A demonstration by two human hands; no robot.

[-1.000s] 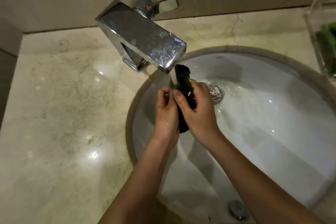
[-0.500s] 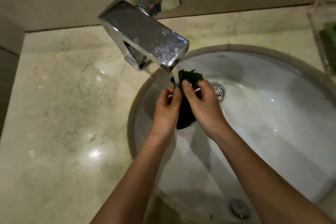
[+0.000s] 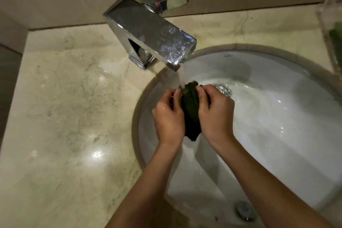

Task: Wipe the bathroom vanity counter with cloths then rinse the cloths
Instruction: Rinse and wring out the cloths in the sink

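Water (image 3: 182, 77) is running from the faucet (image 3: 149, 31), and the dark green cloth (image 3: 191, 109) is hanging bunched right under its spout, above the white sink basin (image 3: 277, 116). The stream is landing on the cloth's top edge. The left hand (image 3: 169, 116) is gripping the cloth's side nearer the faucet's base, fingers curled in on the fabric. The right hand (image 3: 215, 111) is clamping the far side the same way, so the cloth is being squeezed between the two fists, with its tail dangling below them. The cloth is looking soaked and limp, so I am guessing it is handling soft and floppy, heavier than when dry, and a little slick. A full-fisted hold around the bunched middle seems safer than a fingertip pinch on an edge, which could slip. The drain (image 3: 223, 89) is sitting just beyond the spout, beside the right hand's knuckles.
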